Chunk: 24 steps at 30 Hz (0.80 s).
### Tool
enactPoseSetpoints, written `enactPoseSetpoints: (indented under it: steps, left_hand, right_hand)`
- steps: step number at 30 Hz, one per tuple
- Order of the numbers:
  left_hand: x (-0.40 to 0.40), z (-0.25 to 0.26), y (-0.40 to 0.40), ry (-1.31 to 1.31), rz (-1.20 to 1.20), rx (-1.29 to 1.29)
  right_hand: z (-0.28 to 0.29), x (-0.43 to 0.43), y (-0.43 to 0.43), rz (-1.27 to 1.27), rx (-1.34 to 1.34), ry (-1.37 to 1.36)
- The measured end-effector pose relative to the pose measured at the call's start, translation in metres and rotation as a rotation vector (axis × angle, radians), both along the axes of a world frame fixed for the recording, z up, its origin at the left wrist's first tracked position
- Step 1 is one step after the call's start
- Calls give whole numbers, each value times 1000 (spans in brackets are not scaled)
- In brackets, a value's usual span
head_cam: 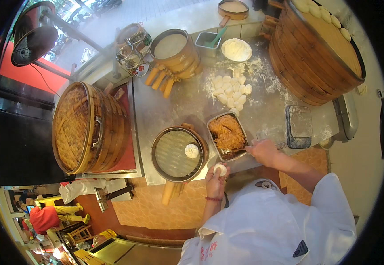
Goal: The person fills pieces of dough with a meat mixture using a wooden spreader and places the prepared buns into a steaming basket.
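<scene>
My left hand (214, 182) holds a round piece of white dough (220, 169) below the near corner of a metal tray (244, 127) filled with orange-brown minced filling (226, 131). My right hand (264, 152) is closed on the handle of a utensil whose metal end (225, 151) rests in the filling at the tray's near edge. To the left, a round bamboo steamer (154, 155) lined with a mesh holds one pleated bun (192, 151). Beyond the tray, several flattened dough pieces (230, 91) lie together on the floured metal worktop (178, 106).
A white bowl of flour (236, 50) and a metal container (207, 40) with a green utensil stand behind the dough. Tall bamboo steamers flank the worktop on the left (89, 129) and right (311, 63). A kitchen scale (298, 126) lies right of the tray. A person in red (44, 218) is at lower left.
</scene>
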State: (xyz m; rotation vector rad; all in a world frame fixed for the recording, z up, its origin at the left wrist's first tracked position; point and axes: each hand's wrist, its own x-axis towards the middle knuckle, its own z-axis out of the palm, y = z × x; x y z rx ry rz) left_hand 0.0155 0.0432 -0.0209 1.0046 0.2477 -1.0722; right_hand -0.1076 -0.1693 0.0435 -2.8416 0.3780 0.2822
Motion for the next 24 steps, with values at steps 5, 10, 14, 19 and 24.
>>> enactPoseSetpoints:
  steps: [5,10,14,19,24]
  left_hand:
    - [2,-4,1,-11,-7,22]
    - [8,-5,-2,66,36,4]
    - [10,-10,-8,43,16,40]
    - [7,-10,-12,8,18,81]
    - [10,-8,-10,-16,7,84]
  right_hand:
    - [-2,17,1,18,73,83]
    - [3,35,-6,-5,166,97]
    - [-10,39,-5,-109,337,116]
    - [-35,19,-8,-191,645,-134]
    - [-25,-6,-11,-473,1098,-41]
